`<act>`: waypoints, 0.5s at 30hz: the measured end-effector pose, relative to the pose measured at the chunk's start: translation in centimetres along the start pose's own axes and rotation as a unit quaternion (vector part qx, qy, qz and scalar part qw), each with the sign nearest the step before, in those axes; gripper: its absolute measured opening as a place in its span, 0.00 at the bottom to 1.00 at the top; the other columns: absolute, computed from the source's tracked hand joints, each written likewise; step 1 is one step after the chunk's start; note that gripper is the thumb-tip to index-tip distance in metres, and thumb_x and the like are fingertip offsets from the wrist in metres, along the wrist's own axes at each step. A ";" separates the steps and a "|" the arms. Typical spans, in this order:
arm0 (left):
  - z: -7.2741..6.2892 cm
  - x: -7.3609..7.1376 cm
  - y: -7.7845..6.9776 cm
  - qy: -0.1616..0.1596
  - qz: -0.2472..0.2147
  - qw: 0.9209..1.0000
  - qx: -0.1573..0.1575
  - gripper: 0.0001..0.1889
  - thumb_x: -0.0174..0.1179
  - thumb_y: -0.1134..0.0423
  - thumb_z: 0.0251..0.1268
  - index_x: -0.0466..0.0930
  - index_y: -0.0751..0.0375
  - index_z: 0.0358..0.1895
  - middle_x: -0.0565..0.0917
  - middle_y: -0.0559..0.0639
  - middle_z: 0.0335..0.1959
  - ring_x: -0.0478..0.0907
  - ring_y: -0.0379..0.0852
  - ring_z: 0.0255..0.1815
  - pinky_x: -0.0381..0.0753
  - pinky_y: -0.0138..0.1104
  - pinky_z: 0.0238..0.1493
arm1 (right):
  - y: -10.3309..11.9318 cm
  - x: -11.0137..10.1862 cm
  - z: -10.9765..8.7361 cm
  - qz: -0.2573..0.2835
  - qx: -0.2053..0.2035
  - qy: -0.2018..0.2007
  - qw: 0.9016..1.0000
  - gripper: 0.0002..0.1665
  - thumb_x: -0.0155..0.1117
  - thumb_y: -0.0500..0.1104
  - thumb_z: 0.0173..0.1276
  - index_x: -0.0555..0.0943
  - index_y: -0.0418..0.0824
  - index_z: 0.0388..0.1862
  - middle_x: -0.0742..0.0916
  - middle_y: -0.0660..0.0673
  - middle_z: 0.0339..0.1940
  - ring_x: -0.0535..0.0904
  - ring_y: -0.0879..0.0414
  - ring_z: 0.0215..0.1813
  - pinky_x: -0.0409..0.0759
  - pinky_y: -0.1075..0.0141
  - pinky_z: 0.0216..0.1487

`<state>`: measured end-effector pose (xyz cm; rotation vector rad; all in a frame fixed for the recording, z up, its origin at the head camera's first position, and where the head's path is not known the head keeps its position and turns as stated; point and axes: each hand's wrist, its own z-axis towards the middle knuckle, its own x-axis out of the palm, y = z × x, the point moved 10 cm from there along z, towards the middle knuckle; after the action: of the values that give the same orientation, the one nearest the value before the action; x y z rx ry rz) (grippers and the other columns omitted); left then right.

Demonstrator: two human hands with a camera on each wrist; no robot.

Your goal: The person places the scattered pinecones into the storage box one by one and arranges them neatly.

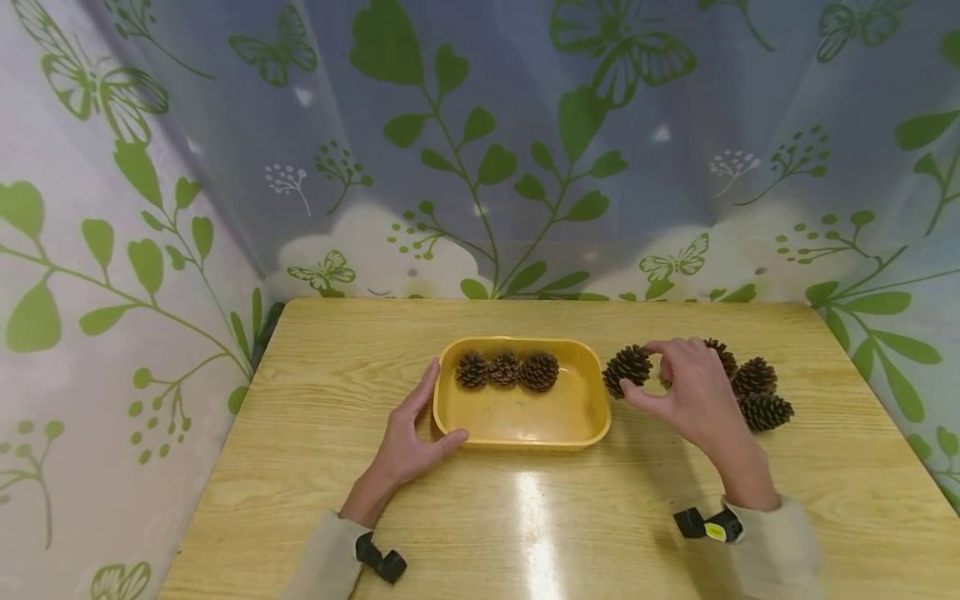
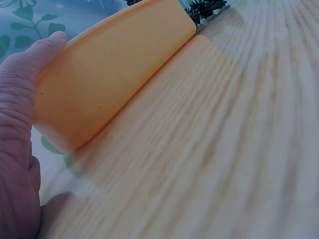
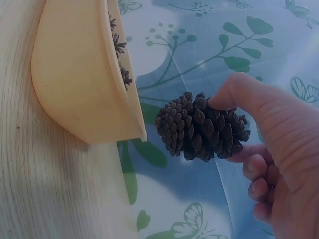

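A yellow plastic basin (image 1: pixel 525 427) stands on the table with three pine cones (image 1: pixel 504 368) in a row along its far side. My left hand (image 1: pixel 408 437) rests against the basin's left end, fingers straight along the outside and thumb at the near rim. Just beyond the right end, my right hand (image 1: pixel 693 392) pinches a pine cone (image 1: pixel 627 367) between thumb and fingers. In the right wrist view this held pine cone (image 3: pixel 202 128) is clear of the table, its scaly end towards the basin wall (image 3: pixel 79 74).
Several more pine cones (image 1: pixel 765 412) lie in a group on the table to the right, partly hidden behind my right hand. The wood-grain table (image 1: pixel 315 367) ends at a patterned curtain (image 1: pixel 480 208) at the back. Similar cloth hangs on both sides.
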<state>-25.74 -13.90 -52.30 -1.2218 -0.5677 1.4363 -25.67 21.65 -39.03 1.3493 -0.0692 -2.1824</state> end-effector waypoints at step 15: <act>0.0 -0.1 -0.2 -0.004 0.000 1.000 0.010 0.59 0.80 0.59 0.54 0.50 0.54 0.86 0.54 0.56 0.85 0.50 0.52 0.85 0.52 0.31 0.81 | 1.8 2.0 1.2 0.016 -0.024 0.020 0.999 0.29 0.81 0.50 0.54 0.86 0.33 0.49 0.72 0.51 0.21 0.64 0.53 0.30 0.60 0.60 0.36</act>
<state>-25.65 -13.99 -52.12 -1.2015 -0.5578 1.4445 -26.55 18.92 -39.48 1.3550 -0.0218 -2.1167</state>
